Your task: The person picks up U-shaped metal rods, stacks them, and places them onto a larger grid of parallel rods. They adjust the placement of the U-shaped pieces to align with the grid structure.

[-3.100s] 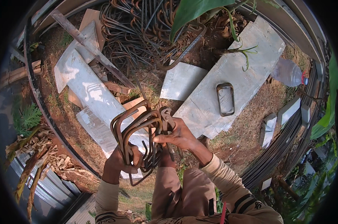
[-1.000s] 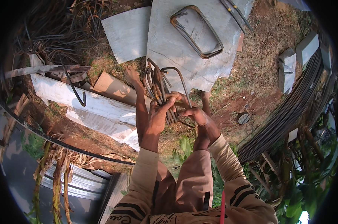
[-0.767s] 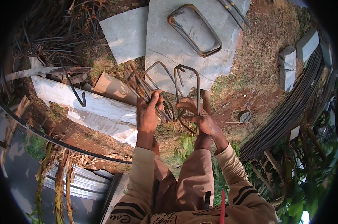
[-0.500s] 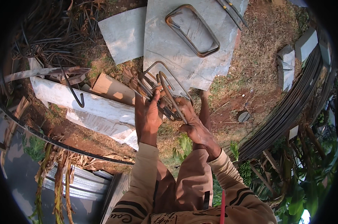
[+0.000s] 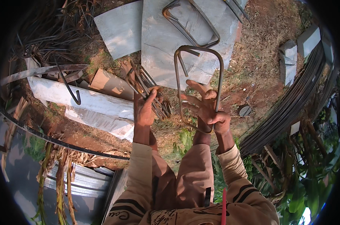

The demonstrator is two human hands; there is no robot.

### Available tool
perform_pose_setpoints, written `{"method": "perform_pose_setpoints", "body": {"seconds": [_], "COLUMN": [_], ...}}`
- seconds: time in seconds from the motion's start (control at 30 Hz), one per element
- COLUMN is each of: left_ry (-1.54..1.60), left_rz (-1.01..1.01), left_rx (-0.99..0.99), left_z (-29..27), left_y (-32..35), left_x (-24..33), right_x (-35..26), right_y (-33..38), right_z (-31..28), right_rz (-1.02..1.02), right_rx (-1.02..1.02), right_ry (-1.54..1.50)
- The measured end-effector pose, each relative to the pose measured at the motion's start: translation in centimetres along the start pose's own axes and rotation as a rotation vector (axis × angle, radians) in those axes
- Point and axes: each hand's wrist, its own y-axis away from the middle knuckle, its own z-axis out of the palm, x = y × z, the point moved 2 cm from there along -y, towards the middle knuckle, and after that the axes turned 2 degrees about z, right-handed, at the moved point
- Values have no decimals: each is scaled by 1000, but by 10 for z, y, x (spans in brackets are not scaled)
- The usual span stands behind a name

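Left hand (image 5: 144,108) grips a bundle of rusty bent steel stirrups (image 5: 149,92); right hand (image 5: 209,110) clutches one rectangular rusty steel stirrup (image 5: 198,75), loosely pinched, so it might slip and fall.

The scene is lit by bright, warm daylight; soft shadows are cast, straight edges are bent near the dark rim, and focus is kept sharp centrally.

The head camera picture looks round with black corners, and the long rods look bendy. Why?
Head view: a fisheye lens leaves black corners and bows the bundle of long dark steel rods near the rim; sunlight is bright on the grey flat slab; the bent rusty steel loop in the right hand looks sharp.
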Motion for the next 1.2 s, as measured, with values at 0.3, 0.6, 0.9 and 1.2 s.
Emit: {"method": "perform_pose_setpoints", "body": {"seconds": [0.3,0.6,0.9,1.2], "left_ry": [-34,-18,104,187], "left_rz": [6,108,87,7], "left_rx": [-79,-147,-187,-145], "left_z": [-3,16,40,-6], "left_y": [0,2,-10,-22], "left_x": [6,5,15,-13], "right_x": [-26,-38,15,-55], "right_y": [-26,-26,-21,-105], "right_z": [4,-4,31,-51], "right_rz": [-126,-94,-40,-608], "right_rx": [-12,197,156,500], "right_ry": [516,747,1130,1800]}}
